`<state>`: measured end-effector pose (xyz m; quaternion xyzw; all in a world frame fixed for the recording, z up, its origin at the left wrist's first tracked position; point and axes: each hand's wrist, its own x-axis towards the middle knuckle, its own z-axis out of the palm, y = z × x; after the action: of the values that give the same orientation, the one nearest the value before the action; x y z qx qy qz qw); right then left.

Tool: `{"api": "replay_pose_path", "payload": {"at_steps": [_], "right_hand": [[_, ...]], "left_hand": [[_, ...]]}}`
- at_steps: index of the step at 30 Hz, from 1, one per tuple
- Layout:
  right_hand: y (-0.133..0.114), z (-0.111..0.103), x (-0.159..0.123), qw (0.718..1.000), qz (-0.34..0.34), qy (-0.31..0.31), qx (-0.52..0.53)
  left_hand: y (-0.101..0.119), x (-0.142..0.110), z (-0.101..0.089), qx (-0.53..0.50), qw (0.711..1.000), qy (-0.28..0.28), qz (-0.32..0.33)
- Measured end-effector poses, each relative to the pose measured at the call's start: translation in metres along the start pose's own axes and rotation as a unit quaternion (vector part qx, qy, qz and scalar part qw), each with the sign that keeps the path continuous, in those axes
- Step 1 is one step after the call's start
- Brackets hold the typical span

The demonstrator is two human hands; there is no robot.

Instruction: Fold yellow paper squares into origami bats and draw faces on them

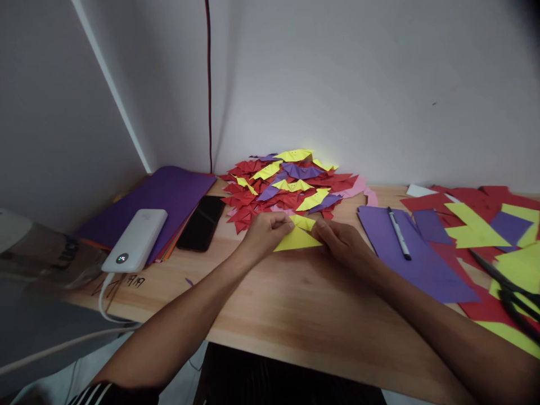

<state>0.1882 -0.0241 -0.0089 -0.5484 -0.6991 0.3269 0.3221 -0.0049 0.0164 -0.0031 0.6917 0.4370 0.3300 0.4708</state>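
Note:
A folded yellow paper piece lies on the wooden table between both hands. My left hand pinches its upper left part, fingers closed on a fold. My right hand presses and grips its right corner. Just behind it sits a pile of folded paper figures in red, yellow, purple and pink, against the wall.
A black phone, a white power bank with its cable and a stack of purple sheets lie at left. At right are a purple sheet with a pen, paper scraps and black scissors.

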Motion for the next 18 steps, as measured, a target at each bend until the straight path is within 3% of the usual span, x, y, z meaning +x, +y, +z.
{"api": "replay_pose_path", "payload": {"at_steps": [11, 18], "right_hand": [[-0.009, 0.005, -0.006, 0.999, -0.028, -0.030, -0.009], [-0.008, 0.006, -0.005, 0.999, -0.025, -0.038, -0.019]], "left_hand": [[0.007, -0.009, 0.016, 0.135, 0.989, -0.025, 0.058], [0.009, -0.010, 0.016, 0.143, 0.987, -0.035, 0.065]]}}
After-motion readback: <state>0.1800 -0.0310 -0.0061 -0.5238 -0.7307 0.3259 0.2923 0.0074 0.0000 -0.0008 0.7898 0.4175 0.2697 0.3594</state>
